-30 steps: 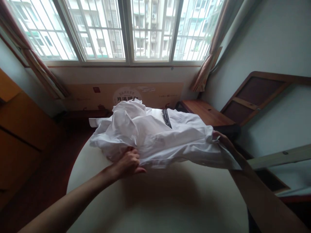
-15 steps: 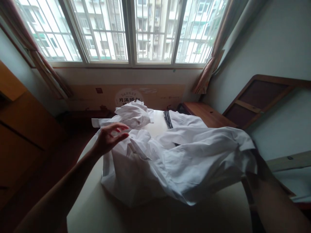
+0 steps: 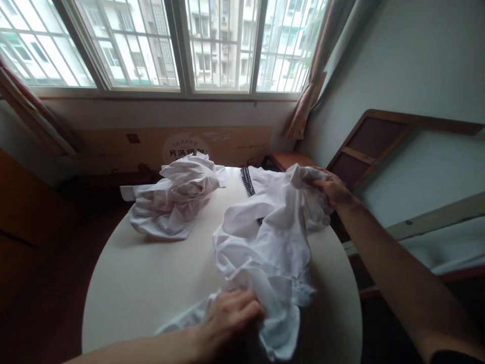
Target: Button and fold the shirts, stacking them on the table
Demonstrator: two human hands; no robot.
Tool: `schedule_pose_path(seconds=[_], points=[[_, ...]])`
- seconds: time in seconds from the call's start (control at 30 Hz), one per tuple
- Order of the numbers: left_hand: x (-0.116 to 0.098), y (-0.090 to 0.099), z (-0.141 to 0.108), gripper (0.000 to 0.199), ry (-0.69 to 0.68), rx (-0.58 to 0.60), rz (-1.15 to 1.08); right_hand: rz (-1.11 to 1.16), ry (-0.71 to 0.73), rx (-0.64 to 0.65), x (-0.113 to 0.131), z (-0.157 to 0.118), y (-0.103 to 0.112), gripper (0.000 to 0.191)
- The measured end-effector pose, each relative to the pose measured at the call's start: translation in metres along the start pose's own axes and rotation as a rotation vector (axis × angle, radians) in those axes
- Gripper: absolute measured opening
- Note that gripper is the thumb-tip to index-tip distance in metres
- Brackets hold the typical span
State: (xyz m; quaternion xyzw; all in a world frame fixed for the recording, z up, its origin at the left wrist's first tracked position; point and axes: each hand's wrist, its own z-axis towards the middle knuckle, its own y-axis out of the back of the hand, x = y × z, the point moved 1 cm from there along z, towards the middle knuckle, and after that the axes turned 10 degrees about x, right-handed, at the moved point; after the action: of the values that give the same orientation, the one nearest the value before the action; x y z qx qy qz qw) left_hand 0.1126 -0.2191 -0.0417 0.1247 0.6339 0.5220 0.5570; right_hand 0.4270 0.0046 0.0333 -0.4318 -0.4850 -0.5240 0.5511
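A crumpled white shirt stretches over the right half of the round table, from its near edge to its far right side. Near the front, my left hand is closed on the shirt's lower end. My right hand grips the other end at the far right, lifting that part of the cloth. Beyond it lies more white cloth with a black-and-white striped band, partly covered by the shirt. Another bunched white garment rests at the far left of the table, apart from both hands.
The round white table fills the middle. Behind it stand a cardboard panel with printing and a barred window. A wooden frame leans on the right wall, near a low brown wooden surface.
My left hand has come down toward me and closed on the shirt. My right hand has moved away from me. The shirt now runs lengthwise, and the view has shifted right.
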Motion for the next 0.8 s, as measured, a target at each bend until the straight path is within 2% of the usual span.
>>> schedule_pose_path(seconds=[0.03, 0.1, 0.13, 0.17, 0.2, 0.23, 0.27, 0.3, 0.33, 0.37, 0.4, 0.47, 0.53, 0.6, 0.63, 0.67, 0.73, 0.8], points=[[-0.008, 0.001, 0.006, 0.012, -0.103, 0.129, -0.081, 0.048, 0.038, 0.027, 0.005, 0.007, -0.005, 0.031], [-0.014, 0.017, 0.017, 0.017, -0.319, 0.433, -0.29, 0.079, 0.086, 0.099, 0.015, 0.018, -0.016, 0.028], [-0.01, 0.03, 0.022, 0.02, -0.381, 0.538, -0.404, 0.085, 0.096, 0.156, 0.02, 0.021, -0.023, 0.024], [-0.001, 0.045, 0.029, 0.023, -0.373, 0.55, -0.506, 0.085, 0.103, 0.225, 0.024, 0.022, -0.031, 0.02], [0.014, 0.061, 0.036, 0.024, -0.241, 0.39, -0.571, 0.078, 0.108, 0.304, 0.026, 0.022, -0.041, 0.018], [0.032, 0.076, 0.044, 0.024, -0.091, 0.097, -0.59, 0.059, 0.11, 0.393, 0.028, 0.02, -0.052, 0.017], [0.052, 0.088, 0.052, 0.027, 0.039, -0.263, -0.56, 0.028, 0.106, 0.488, 0.028, 0.017, -0.065, 0.018], [0.071, 0.097, 0.059, 0.038, 0.128, -0.525, -0.502, -0.011, 0.105, 0.57, 0.026, 0.013, -0.079, 0.021], [0.089, 0.1, 0.067, 0.056, 0.162, -0.626, -0.461, -0.061, 0.106, 0.634, 0.022, 0.009, -0.094, 0.026], [0.105, 0.101, 0.075, 0.07, 0.173, -0.671, -0.451, -0.122, 0.118, 0.674, 0.017, 0.004, -0.107, 0.031], [0.119, 0.099, 0.082, 0.074, 0.172, -0.652, -0.456, -0.193, 0.15, 0.685, 0.012, 0.001, -0.118, 0.033], [0.141, 0.091, 0.09, 0.053, 0.202, -0.575, -0.48, -0.389, 0.247, 0.627, 0.0, -0.003, -0.13, 0.028], [0.156, 0.085, 0.089, 0.029, 0.277, -0.572, -0.492, -0.604, 0.311, 0.49, -0.011, -0.004, -0.125, 0.025], [0.167, 0.082, 0.081, 0.028, 0.344, -0.634, -0.52, -0.734, 0.282, 0.344, -0.023, -0.004, -0.106, 0.034], [0.17, 0.082, 0.076, 0.029, 0.359, -0.663, -0.558, -0.743, 0.23, 0.314, -0.029, -0.005, -0.094, 0.042], [0.173, 0.082, 0.071, 0.03, 0.36, -0.677, -0.616, -0.721, 0.168, 0.322, -0.035, -0.007, -0.084, 0.051], [0.177, 0.082, 0.064, 0.029, 0.327, -0.67, -0.756, -0.621, 0.048, 0.445, -0.047, -0.014, -0.069, 0.06], [0.179, 0.081, 0.06, 0.026, 0.26, -0.651, -0.882, -0.502, -0.034, 0.577, -0.057, -0.023, -0.065, 0.053]])
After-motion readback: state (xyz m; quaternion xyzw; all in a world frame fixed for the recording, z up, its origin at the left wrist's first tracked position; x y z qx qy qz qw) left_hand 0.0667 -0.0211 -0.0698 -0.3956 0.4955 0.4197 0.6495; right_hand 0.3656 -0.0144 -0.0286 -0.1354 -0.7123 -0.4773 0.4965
